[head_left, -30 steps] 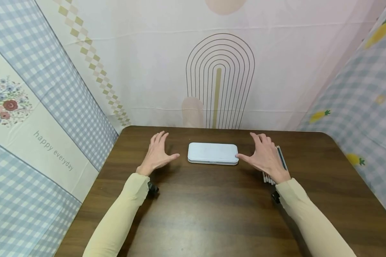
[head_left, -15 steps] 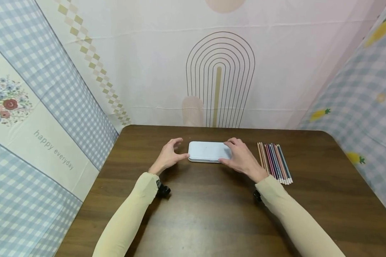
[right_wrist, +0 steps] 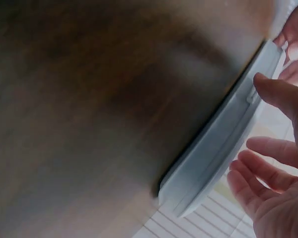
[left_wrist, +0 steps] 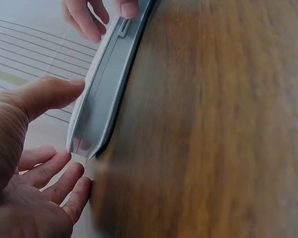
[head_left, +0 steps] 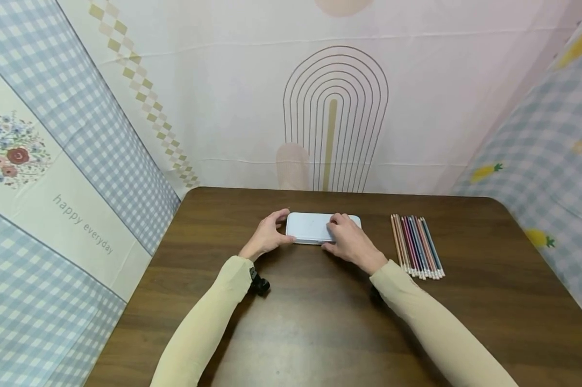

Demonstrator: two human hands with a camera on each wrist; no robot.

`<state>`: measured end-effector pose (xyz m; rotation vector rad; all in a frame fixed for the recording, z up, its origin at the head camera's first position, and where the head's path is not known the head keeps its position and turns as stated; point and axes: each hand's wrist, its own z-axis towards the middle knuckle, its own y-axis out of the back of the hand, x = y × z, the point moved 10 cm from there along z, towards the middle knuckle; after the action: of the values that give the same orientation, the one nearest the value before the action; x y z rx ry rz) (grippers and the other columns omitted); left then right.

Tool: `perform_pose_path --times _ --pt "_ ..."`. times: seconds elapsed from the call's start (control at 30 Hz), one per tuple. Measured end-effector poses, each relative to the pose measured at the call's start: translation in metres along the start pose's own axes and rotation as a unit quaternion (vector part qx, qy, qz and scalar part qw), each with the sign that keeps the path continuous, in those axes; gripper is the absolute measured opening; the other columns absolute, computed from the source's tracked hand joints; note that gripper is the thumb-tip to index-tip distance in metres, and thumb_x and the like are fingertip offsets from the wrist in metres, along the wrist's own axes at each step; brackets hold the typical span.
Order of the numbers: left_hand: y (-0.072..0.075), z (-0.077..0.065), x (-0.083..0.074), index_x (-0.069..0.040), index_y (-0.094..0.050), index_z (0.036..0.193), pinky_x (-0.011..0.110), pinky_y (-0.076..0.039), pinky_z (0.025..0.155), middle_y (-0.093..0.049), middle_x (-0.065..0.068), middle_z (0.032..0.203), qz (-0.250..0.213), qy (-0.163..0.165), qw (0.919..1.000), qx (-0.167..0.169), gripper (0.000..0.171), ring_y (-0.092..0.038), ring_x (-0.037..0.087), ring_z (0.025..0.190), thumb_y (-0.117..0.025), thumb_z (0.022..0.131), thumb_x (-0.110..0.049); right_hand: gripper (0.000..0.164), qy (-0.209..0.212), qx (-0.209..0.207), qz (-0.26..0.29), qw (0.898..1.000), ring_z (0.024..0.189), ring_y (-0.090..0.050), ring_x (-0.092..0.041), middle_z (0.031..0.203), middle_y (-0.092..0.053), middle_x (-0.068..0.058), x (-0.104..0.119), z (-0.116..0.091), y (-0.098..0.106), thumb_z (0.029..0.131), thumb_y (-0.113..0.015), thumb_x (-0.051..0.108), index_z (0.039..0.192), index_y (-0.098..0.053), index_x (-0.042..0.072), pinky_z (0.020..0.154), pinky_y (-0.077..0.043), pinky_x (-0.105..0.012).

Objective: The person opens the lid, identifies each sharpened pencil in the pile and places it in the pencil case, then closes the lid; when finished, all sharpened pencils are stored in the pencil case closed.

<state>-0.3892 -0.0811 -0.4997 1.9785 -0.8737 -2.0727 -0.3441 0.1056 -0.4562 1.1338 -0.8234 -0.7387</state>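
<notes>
A flat pale blue pencil case [head_left: 307,224] with a lid lies lengthwise on the table, closed. Around its left end is my left hand [head_left: 268,235], thumb at the front edge and fingers by the far left corner. My right hand [head_left: 351,239] bends over the right half of the lid. Its thumb sits at the small front latch [left_wrist: 123,28], seen past the left hand in the left wrist view. In the right wrist view the right fingers [right_wrist: 268,168] arch over the lid side, while the case's front wall [right_wrist: 208,148] faces the camera.
To the right of the case, a row of coloured pencils [head_left: 417,247] lies side by side, white ends toward me. The brown wooden table [head_left: 296,322] ends at a patterned cloth backdrop [head_left: 233,107]. Checked cloth [head_left: 92,156] hangs along the left side.
Both hands have come inward from either side onto the case; the right hand has moved left off the pencils, which now show fully. The case has stayed closed.
</notes>
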Motion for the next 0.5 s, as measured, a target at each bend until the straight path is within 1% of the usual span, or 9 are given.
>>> perform_pose_path --times 0.13,0.27,0.4,0.5 --pt "-0.006 0.004 0.003 -0.004 -0.043 0.166 0.052 -0.046 0.126 -0.055 0.021 0.163 0.025 0.008 0.9996 0.005 0.096 -0.055 0.041 0.149 -0.093 0.083 -0.008 0.04 0.003 -0.007 -0.025 1.0 0.119 -0.065 -0.038 0.126 -0.069 -0.024 0.003 0.0 -0.004 0.09 -0.091 0.024 0.111 -0.076 -0.007 0.104 -0.059 -0.049" --pt "-0.007 0.008 0.003 -0.005 -0.044 0.166 0.05 -0.049 0.123 -0.06 0.021 0.157 0.06 0.011 0.9981 0.006 0.1 -0.06 0.039 0.143 -0.096 0.08 -0.01 0.035 0.009 -0.016 -0.048 0.999 0.113 -0.067 -0.038 0.118 -0.07 -0.022 0.008 0.003 -0.004 0.089 -0.091 0.02 0.105 -0.077 -0.007 0.1 -0.061 -0.049" --pt "-0.006 0.011 0.003 -0.005 -0.043 0.166 0.049 -0.051 0.12 -0.061 0.02 0.154 0.088 0.006 0.996 0.01 0.103 -0.062 0.037 0.14 -0.098 0.078 -0.013 0.034 0.017 -0.012 -0.069 0.997 0.108 -0.067 -0.038 0.114 -0.071 -0.021 0.012 0.005 -0.003 0.087 -0.091 0.02 0.103 -0.078 -0.007 0.097 -0.062 -0.047" --pt "-0.007 0.013 0.003 -0.006 -0.045 0.165 0.05 -0.049 0.121 -0.06 0.02 0.154 0.104 0.002 0.9945 0.011 0.104 -0.06 0.037 0.141 -0.098 0.077 -0.015 0.031 0.017 -0.014 -0.076 0.997 0.104 -0.067 -0.037 0.11 -0.071 -0.019 0.013 0.006 -0.002 0.086 -0.091 0.019 0.098 -0.078 -0.006 0.094 -0.062 -0.046"
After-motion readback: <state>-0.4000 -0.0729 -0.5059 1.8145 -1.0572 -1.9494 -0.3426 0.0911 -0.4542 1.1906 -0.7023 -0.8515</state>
